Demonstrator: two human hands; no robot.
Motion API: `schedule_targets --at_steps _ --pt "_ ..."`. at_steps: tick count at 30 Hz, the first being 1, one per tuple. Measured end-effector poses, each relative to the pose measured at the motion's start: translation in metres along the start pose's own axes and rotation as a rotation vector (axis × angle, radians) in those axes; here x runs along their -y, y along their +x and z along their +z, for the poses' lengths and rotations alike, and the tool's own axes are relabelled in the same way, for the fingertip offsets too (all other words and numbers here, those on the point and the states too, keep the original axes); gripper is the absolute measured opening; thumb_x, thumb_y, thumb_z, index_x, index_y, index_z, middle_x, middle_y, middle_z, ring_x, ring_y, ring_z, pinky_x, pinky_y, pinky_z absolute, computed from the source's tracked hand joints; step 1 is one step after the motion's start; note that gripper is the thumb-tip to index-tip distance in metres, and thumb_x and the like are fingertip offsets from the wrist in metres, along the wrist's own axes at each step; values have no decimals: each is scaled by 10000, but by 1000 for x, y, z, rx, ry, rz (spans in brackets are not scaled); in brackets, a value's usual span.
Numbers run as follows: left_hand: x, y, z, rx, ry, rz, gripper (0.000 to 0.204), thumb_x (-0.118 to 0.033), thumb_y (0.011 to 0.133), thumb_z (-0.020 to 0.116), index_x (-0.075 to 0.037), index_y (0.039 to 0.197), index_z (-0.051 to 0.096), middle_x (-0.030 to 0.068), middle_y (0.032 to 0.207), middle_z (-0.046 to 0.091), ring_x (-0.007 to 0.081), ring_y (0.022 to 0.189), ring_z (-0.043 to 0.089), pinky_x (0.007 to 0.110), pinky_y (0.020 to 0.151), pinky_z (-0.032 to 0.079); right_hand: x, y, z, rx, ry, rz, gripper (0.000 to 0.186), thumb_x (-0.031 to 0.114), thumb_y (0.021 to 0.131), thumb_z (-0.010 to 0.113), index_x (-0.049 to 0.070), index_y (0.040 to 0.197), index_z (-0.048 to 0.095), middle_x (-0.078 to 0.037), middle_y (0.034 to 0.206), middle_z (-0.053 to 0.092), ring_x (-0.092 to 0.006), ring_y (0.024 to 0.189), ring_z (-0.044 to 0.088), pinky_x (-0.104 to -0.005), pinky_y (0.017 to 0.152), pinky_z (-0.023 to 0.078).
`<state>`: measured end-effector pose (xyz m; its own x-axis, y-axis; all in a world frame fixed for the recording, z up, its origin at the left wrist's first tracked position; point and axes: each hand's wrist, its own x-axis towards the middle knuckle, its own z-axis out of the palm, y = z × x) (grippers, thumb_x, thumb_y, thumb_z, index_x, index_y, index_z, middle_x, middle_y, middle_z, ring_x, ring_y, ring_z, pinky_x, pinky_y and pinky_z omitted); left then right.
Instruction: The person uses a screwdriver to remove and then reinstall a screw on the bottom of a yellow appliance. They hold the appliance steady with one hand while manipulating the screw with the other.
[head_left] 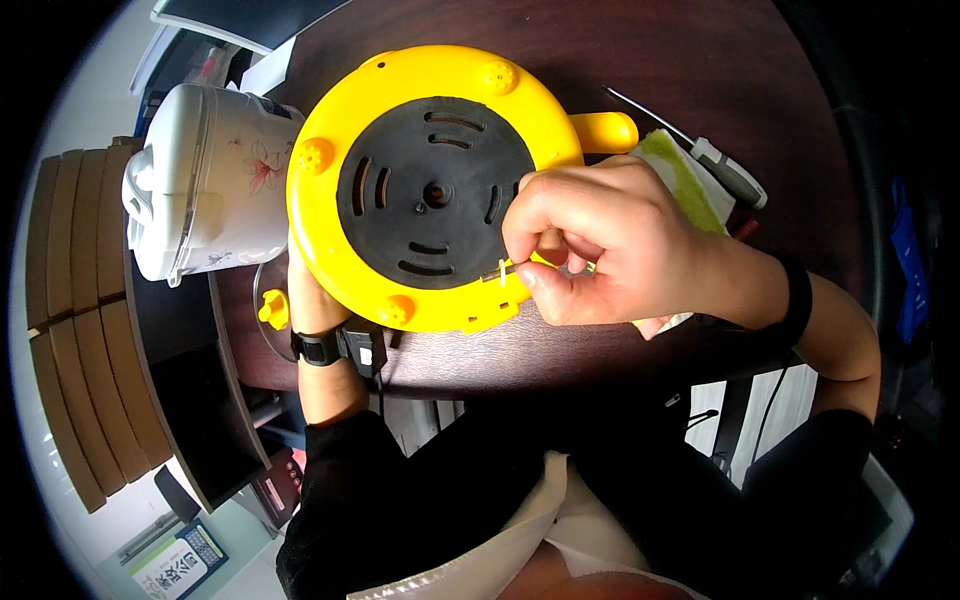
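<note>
A round yellow housing point(335, 255) with a black slotted centre plate point(400, 200) faces up at me, with yellow round feet on its rim and a yellow handle point(605, 132) at its far right. Over its lower right edge, my right hand point(610, 240) pinches a small thin metal piece point(492, 275) between thumb and forefinger. The piece's exact kind is too small to make out. At the left edge of the housing, my left hand point(306, 285) reaches behind the rim. Its fingers are hidden there, so their grip does not show.
A white rice cooker point(225, 185) with a flower print stands at left. Beside my left wrist lies a small yellow knob point(273, 308). A screwdriver point(730, 172) and a green-white cloth point(680, 180) lie at right on the dark table point(700, 60). Brown boxes point(80, 250) line the far left.
</note>
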<state>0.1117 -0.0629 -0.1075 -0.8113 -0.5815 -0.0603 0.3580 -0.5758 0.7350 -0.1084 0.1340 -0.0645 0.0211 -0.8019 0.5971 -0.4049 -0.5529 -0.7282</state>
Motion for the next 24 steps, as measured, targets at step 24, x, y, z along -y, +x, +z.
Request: schedule_targets --at_steps 24 --pt "-14 34 42 -181 267 2 341 -303 900 520 -4 1048 588 100 915 665 171 765 665 261 677 545 19 34 -1 61 -254 350 64 33 798 626 23 798 563 -8 547 480 -53 476 479 -164 463 368"
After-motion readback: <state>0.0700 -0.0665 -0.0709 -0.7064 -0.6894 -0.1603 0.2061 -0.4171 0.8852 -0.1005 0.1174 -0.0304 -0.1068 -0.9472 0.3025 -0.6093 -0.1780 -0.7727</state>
